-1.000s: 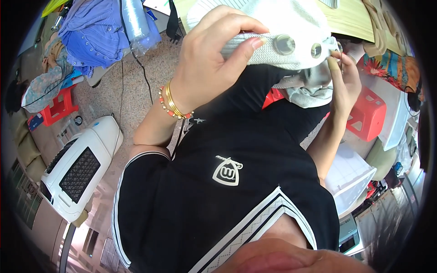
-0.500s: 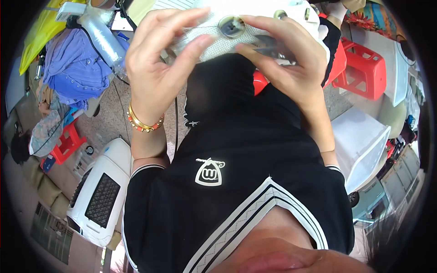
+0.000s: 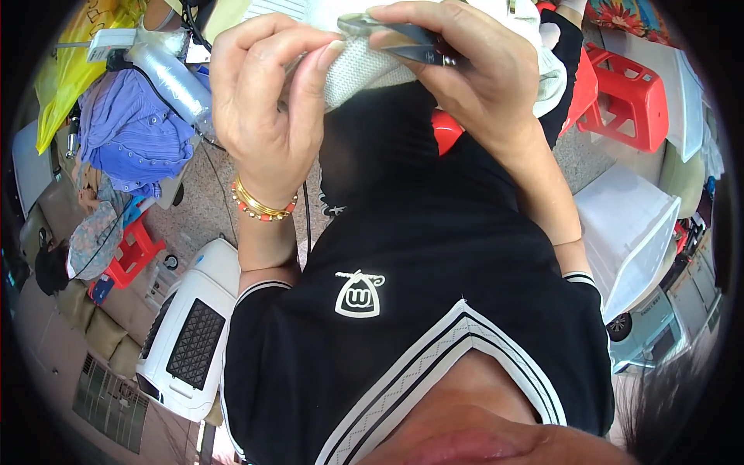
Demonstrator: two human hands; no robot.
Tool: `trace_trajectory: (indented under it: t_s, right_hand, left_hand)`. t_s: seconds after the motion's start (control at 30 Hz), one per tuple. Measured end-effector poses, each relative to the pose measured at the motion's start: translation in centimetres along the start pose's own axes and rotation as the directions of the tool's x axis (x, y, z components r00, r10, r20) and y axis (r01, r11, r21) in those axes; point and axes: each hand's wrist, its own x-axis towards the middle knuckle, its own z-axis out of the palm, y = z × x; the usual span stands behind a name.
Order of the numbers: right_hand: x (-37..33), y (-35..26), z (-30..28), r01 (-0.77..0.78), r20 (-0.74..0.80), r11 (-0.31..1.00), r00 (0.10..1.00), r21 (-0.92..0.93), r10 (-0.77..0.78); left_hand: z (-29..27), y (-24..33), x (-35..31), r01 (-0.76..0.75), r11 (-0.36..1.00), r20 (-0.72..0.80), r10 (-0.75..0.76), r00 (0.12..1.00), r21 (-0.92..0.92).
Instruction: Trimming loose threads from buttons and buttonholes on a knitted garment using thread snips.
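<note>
A white knitted garment lies over my lap at the top of the view. On it, a large round button is tilted up, so its edge shows. My left hand is closed, thumb and forefinger pinching the knit just beside the button; any thread there is too fine to see. My right hand is wrapped round dark metal thread snips, which lie under its fingers and point toward the button. Its forefinger reaches the button's right edge.
Purple buttoned clothing and a clear plastic roll lie at the left, beside a yellow bag. Red stools and a translucent bin stand at the right. A white machine is at lower left; a person sits beyond.
My left fingers have closed from a spread pose into a pinch. The button has tipped from facing up to edge-on, and the snips in my right hand show more clearly.
</note>
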Motion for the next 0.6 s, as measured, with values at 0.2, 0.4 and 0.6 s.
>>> trace_trajectory:
  t_s: [0.2,0.4,0.6]
  right_hand:
    - [0.4,0.0,0.4,-0.068,-0.067,0.988,0.995,0.141,0.078]
    - [0.3,0.2,0.0,-0.103,-0.036,0.983,0.993,0.154,0.109]
    - [0.5,-0.8,-0.9,-0.088,-0.034,0.989,0.995,0.118,0.093]
  left_hand:
    - [0.6,0.2,-0.2,0.075,0.974,0.019,-0.072,0.997,-0.216]
    - [1.1,-0.3,-0.6,0.189,0.872,0.001,-0.212,0.977,-0.451]
    - [1.0,-0.3,-0.2,0.208,0.884,0.066,-0.199,0.978,-0.419]
